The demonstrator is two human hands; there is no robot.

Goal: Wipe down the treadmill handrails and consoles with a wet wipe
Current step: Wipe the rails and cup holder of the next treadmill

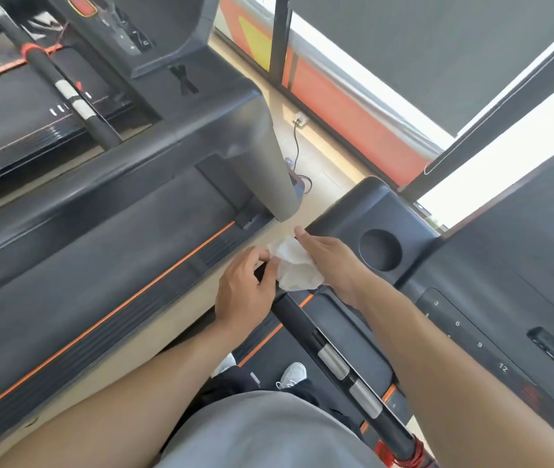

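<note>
A crumpled white wet wipe [297, 265] lies at the top end of the black handrail [306, 327], where the rail meets the treadmill console [400, 211]. My left hand [247, 288] pinches the wipe's left edge with curled fingers. My right hand [329, 261] lies flat over the wipe's right side, fingers straight and pointing up-left along the console edge. The handrail runs down to the right with two silver sensor plates [334, 361]. A round cup holder [380, 249] sits in the console just right of my right hand.
A neighbouring treadmill deck with an orange stripe [134, 298] lies to the left, its grey upright post [275, 170] just above my hands. A cable and socket [299, 121] lie on the floor beyond. The console panel with numbers [478, 344] lies at right. My shoes [292, 374] stand below.
</note>
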